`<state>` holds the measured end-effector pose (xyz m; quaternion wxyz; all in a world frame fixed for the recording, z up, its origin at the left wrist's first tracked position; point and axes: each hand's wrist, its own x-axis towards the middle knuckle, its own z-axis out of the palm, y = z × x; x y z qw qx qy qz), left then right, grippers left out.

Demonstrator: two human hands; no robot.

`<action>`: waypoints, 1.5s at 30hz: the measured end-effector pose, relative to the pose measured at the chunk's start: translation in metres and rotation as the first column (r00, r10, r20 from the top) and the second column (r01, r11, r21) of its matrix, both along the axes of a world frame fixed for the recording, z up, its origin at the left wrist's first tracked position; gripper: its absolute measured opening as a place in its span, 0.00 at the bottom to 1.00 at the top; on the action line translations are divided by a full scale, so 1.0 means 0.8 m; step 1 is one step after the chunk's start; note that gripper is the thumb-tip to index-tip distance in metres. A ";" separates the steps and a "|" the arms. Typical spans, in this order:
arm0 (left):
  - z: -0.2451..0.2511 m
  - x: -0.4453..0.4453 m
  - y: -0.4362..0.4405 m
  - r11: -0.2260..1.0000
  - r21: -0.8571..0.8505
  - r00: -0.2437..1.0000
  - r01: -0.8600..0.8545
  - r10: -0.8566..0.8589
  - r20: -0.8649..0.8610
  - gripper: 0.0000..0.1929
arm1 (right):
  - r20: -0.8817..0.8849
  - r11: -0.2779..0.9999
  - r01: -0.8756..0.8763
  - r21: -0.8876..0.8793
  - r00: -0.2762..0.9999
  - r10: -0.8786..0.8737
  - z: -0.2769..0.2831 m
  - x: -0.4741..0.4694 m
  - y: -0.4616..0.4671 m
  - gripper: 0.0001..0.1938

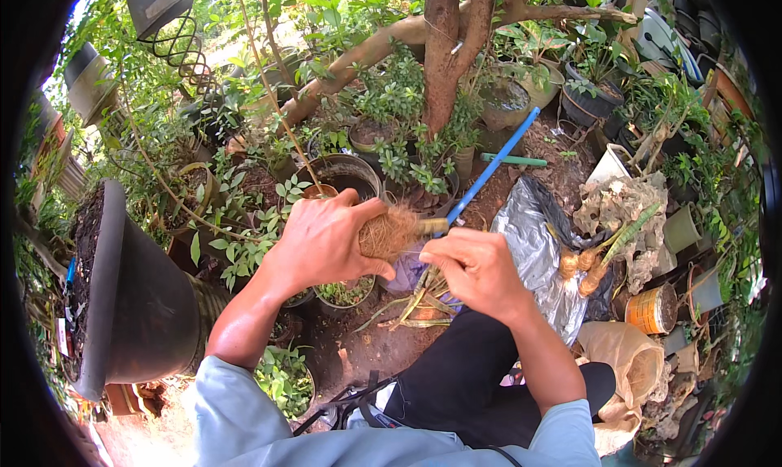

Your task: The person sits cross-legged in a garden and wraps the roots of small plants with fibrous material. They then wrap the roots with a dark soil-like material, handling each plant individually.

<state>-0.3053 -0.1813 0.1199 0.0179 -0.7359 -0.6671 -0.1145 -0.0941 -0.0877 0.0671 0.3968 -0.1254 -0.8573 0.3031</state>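
My left hand grips a ball of brown coconut fibre at the centre. A short pale stem or stub sticks out of its right side. My right hand, its fingers pinched together, holds a thin light strand that runs to the ball. Below lie cut long leaves on the soil. On a silvery plastic sheet to the right rest several fibre-wrapped bundles, with green leaves rising from them.
A large black pot of soil lies tilted at the left. A blue strip leans near the tree trunk. Potted plants stand ahead. At the right are a porous rock, an orange can and a beige sack.
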 end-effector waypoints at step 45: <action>0.021 0.006 -0.024 0.971 0.086 0.962 0.224 -0.234 0.138 0.22 | 0.026 0.827 0.145 -0.544 0.987 -0.157 -0.018 0.049 0.095 0.06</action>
